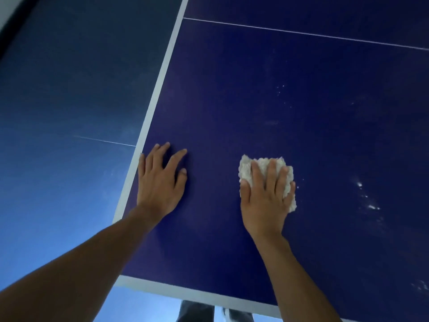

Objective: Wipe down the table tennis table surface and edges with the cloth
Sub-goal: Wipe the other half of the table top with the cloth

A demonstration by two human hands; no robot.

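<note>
The dark blue table tennis table [267, 101] fills most of the head view, with a white stripe along its left edge and another along its near edge. A white fluffy cloth [246, 170] lies on the surface right of centre. My right hand [267, 194] presses flat on the cloth with straight fingers. My left hand [160, 180] rests flat on the bare surface beside the left white stripe, fingers spread. A thin white centre line runs across the far part of the table.
White dust marks [369, 201] speckle the table to the right of the cloth and further up. The blue floor [58, 112] lies left of the table edge. My legs and a shoe [229, 314] show below the near edge.
</note>
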